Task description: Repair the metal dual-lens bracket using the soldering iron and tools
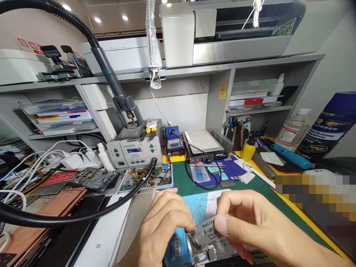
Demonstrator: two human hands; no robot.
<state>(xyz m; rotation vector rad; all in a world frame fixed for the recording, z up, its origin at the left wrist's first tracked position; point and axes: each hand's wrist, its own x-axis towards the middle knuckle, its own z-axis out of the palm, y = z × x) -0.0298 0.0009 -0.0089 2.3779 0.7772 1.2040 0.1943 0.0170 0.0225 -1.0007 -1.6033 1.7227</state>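
Note:
In my right hand (256, 222), a thin grey razor blade (205, 230) with printed lettering is pinched between thumb and fingers. The blade lies tilted over a metallic phone part (222, 249), which has a small module (204, 256) at its lower edge. My left hand (162, 226) is curled at the left of that part, its fingertips close to the blade's left end and gripping the part's side. Under both hands lies a blue and white printed packet (178, 243); my fingers hide some of it. Whether the blade touches the part is hard to see.
A tray of small boards (164, 180) sits behind my left hand, with a black hose (111, 215) arching past it. Phones and panels (102, 237) cover the left side. Beyond stand a rework station (135, 152) and a hot plate (205, 142); bottles (292, 129) stand right.

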